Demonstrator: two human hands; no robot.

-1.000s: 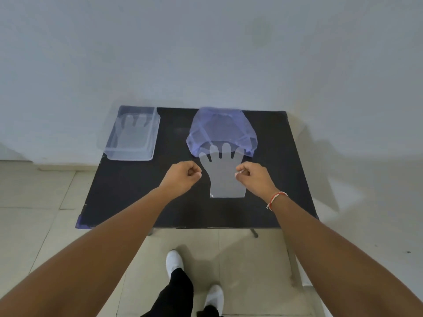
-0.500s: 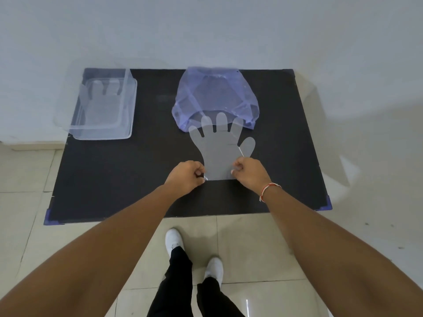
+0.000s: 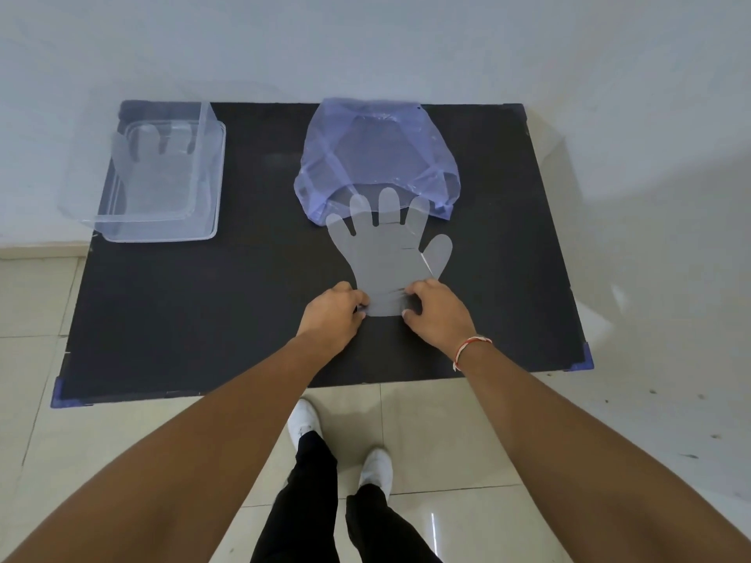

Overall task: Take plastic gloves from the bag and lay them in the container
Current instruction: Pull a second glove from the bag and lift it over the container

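Observation:
A clear plastic glove (image 3: 386, 253) lies flat on the black table (image 3: 244, 310), fingers pointing away from me and overlapping the mouth of the purple plastic bag (image 3: 376, 156). My left hand (image 3: 333, 314) pinches the glove's cuff at its left corner. My right hand (image 3: 437, 314) grips the cuff at its right corner, and the plastic wrinkles between them. A transparent container (image 3: 211, 172) stands at the table's far left with another glove (image 3: 156, 176) lying inside it.
A white wall runs directly behind the table. Tiled floor shows in front, with my legs and white shoes (image 3: 304, 420) below the table's near edge. Blue corner guards (image 3: 583, 357) mark the near corners.
The glove has been drawn further out of the bag toward me, its thumb now showing. Both hands came down to the table surface, still holding the cuff. The camera tilted down.

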